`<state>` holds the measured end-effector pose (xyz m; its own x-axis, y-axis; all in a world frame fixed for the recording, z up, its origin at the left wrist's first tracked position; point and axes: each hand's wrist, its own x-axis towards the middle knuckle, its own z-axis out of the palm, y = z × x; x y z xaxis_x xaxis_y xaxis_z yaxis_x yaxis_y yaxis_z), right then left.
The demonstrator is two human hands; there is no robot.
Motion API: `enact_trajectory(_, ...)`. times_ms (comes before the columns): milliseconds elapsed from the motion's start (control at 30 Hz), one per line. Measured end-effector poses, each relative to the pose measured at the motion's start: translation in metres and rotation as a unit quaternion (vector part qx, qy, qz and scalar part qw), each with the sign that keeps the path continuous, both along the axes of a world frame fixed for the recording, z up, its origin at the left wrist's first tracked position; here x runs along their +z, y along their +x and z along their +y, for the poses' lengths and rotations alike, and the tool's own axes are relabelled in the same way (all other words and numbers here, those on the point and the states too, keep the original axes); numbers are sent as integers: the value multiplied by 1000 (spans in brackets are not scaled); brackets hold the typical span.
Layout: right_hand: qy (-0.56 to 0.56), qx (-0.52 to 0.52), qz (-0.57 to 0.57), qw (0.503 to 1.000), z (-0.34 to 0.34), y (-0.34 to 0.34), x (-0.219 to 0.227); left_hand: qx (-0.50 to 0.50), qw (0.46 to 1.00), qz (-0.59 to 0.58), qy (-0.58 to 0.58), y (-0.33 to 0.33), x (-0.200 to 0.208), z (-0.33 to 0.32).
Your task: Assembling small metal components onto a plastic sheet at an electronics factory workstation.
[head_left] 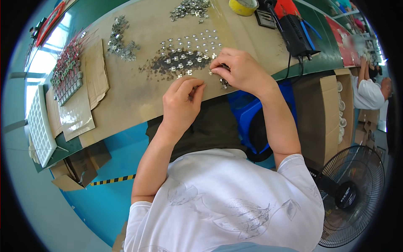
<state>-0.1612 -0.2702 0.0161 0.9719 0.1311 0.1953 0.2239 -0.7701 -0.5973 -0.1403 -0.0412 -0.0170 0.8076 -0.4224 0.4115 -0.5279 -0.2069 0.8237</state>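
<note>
Rows of small shiny metal pieces stand on a brown cardboard sheet, over a dark, scorched-looking patch. My right hand is closed at the right end of the nearest rows, a small metal piece pinched at its fingertips. Beneath that hand lies a little heap of loose metal pieces, partly covered by it. At the sheet's near edge, just below the front row, my left hand has thumb and fingers pressed together. Whatever is between them is hidden or too small to name.
Two heaps of metal pieces, one at the back and one at left, lie on the sheet. Parts with red wires stand far left beside a white grid tray. Yellow tape, a black corded device and a fan are at right.
</note>
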Motion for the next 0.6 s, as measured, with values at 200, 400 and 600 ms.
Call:
enact_trajectory(200, -65, -44, 21, 997, 12, -9, 15, -3, 1000, -3, -17, 1, -2, 0)
enact_trajectory(400, -68, -45, 1, 997, 17, -5, 10, -29, 999, -21, 21, 2, -6, 0)
enact_trajectory(600, -73, -32, -21, 997, 21, -2, 8, -30, 999, -40, 22, 1, -7, 0)
